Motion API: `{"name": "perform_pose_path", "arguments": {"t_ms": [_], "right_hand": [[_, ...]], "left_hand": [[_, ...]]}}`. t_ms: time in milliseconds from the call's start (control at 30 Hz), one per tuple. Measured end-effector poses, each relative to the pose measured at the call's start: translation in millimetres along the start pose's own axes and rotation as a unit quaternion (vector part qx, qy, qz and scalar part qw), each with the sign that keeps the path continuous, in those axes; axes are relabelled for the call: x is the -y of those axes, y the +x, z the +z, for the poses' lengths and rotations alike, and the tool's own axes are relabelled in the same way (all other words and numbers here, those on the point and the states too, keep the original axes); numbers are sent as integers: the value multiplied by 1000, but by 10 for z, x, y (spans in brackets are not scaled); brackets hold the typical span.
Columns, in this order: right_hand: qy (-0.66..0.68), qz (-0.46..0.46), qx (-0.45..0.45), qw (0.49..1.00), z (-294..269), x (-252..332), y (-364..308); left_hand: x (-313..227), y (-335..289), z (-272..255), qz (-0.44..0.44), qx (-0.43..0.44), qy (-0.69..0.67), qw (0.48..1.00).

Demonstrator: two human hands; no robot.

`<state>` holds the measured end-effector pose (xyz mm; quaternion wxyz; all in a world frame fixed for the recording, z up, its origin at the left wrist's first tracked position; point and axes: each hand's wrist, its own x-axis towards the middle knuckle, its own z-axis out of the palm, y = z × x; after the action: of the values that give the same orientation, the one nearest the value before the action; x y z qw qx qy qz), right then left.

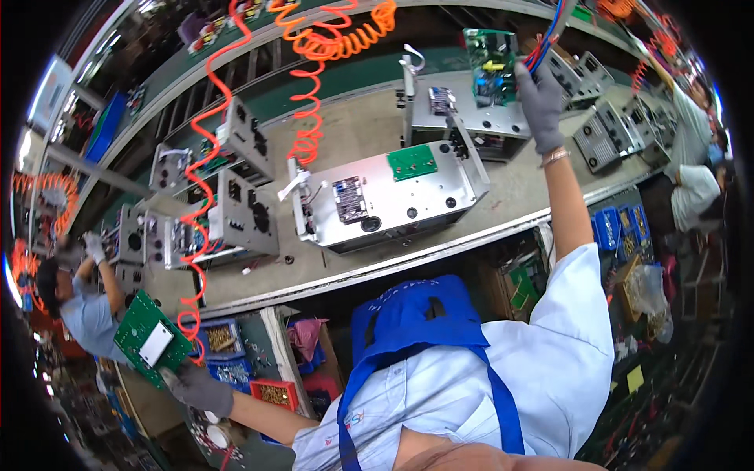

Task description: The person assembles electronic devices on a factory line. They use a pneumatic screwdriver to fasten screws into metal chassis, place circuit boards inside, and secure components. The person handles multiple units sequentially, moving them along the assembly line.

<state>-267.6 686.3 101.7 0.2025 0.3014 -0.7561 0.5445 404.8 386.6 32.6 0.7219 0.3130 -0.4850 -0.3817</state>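
My left hand, in a grey glove, is closed on the edge of a green circuit board. That board is held out to the left and has a white rectangle on its face. Far up on the right, my gloved right hand grips another green circuit board with tall components. Red and blue wires run up beside its fingers; whether they are gripped too I cannot tell. Before me on the bench sits a metal chassis, carrying a small green board and a component-packed module.
More metal housings stand on the bench, left and right. Orange coiled hoses hang over it. Below its edge are blue bins and a red bin of small parts. Co-workers stand left and right.
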Motion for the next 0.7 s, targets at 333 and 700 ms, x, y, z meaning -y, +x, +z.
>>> {"name": "perform_pose_path", "arguments": {"t_ms": [333, 700], "right_hand": [[-253, 38, 86, 963, 70, -1204, 206], [-229, 141, 156, 950, 489, -2030, 439]], "left_hand": [[808, 321, 1513, -72, 113, -42, 990], [439, -662, 2977, -28, 204, 155, 966]]}}
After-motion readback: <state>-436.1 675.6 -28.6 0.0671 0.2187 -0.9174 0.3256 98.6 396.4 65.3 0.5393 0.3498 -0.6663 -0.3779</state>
